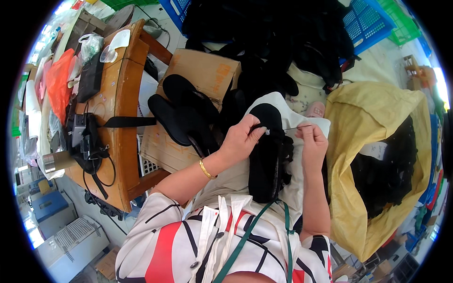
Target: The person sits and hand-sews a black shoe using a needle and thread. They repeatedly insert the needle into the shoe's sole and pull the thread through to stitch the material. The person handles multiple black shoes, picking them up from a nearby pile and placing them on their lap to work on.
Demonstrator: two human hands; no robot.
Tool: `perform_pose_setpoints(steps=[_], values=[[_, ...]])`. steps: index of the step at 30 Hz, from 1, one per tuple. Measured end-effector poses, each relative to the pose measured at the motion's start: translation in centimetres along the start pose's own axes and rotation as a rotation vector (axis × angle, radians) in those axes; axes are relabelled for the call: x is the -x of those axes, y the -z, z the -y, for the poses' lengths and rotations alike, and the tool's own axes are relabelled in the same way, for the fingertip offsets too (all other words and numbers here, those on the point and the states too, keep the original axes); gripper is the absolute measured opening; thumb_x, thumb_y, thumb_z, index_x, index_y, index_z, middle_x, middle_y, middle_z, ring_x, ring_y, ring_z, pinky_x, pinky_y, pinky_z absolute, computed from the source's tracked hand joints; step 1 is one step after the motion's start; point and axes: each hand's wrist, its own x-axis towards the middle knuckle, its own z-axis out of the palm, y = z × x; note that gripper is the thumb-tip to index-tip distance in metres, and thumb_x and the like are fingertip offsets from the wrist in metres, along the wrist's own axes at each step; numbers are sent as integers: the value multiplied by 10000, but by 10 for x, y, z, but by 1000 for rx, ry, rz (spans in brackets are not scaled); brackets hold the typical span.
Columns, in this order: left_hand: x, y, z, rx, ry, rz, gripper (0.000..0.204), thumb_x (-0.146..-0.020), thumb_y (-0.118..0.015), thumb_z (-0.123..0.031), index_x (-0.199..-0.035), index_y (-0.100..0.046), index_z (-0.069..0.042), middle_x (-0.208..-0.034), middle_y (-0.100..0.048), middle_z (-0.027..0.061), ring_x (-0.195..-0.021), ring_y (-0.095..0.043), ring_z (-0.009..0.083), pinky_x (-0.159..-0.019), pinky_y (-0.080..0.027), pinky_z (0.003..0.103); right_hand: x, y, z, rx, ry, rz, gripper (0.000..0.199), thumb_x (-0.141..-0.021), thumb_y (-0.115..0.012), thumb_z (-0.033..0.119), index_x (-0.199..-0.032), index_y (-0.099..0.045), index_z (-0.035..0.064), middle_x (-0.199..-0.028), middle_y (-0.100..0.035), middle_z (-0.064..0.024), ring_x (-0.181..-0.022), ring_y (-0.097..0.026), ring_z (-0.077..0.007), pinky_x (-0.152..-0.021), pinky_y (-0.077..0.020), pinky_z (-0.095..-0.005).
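A black slipper [263, 167] lies lengthwise over my lap, its rounded toe end away from me, on a white cloth [295, 111]. My left hand [239, 140] is closed on its left edge, thumb and forefinger pinching near the toe end. A small shiny bit shows by the thumb tip, too small to name. To the right of the slipper, my right hand [312, 141] is closed in a pinch on a thin dark thread [295, 128]. The strand runs taut from the slipper to my fingertips. Whether a needle is in my right fingers is hidden.
More black slippers [172, 120] rest on a cardboard box [200, 70] at the left. Behind is a dark heap between blue crates [365, 23]. A yellow sack [349, 188] holding black pieces stands at right. A wooden table [111, 165] with a strap [130, 122] overhanging is left.
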Motion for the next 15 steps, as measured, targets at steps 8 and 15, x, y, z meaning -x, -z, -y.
perform_pose_setpoints(steps=[8,15], values=[[4,4,-2,-167,-150,-44,184,-930,-653,-170,-916,-544,-23,-712,-529,142,-576,-528,265,-542,-446,327,15,-30,-1,-1161,-637,-153,368,-1048,-405,291,-715,-429,137,-611,-367,23,-562,-339,-146,-721,-455,-313],[7,-2,3,-205,-387,-137,148,-887,-685,-92,-846,-557,-30,-681,-517,132,-530,-501,271,-488,-415,324,45,-14,-6,-1194,-635,69,475,-1045,-403,287,-600,-318,144,-546,-265,26,-541,-265,-136,-637,-361,-292]])
